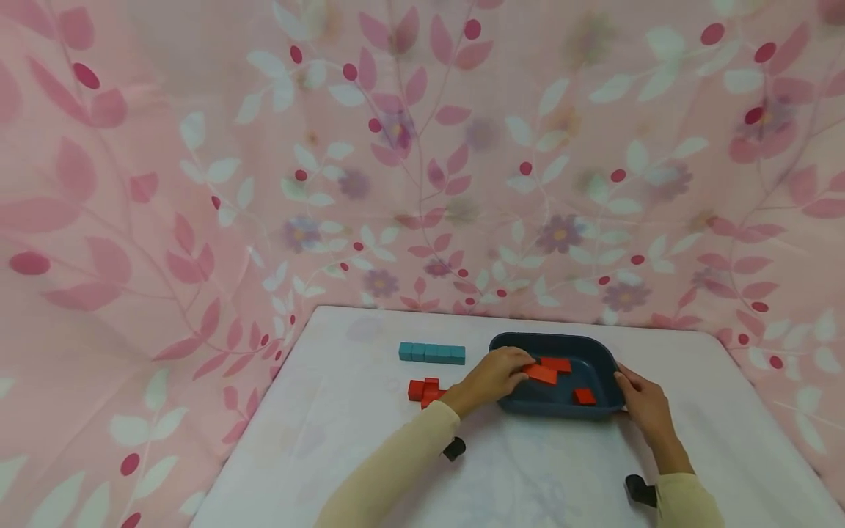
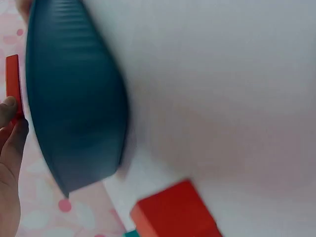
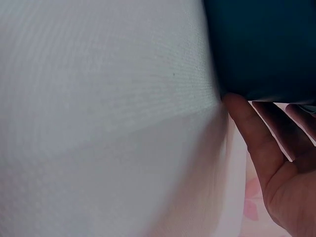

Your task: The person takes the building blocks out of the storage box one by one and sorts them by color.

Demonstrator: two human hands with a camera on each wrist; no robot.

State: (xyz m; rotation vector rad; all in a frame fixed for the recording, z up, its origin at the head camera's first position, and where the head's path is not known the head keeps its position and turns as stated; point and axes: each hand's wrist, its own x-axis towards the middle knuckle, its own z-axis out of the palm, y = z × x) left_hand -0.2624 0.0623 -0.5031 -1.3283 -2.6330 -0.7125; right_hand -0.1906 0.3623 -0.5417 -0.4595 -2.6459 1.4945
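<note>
My left hand (image 1: 498,372) is over the left side of a dark blue tray (image 1: 554,408). Between its thumb and fingers it pinches a flat red block (image 1: 543,374), which the left wrist view shows edge-on as a red block (image 2: 13,81) above the tray's rim. Another red block (image 1: 557,364) lies just behind it, and a smaller red block (image 1: 584,397) rests on the tray floor towards the right. My right hand (image 1: 647,407) grips the tray's right end; in the right wrist view its thumb (image 3: 254,136) presses the tray's outer wall (image 3: 266,54).
A row of several teal cubes (image 1: 432,353) stands on the white table (image 1: 343,433), left of the tray. Nearer me, a cluster of red blocks (image 1: 425,391) sits partly behind my left wrist. A pink floral cloth (image 1: 422,183) hangs behind the table.
</note>
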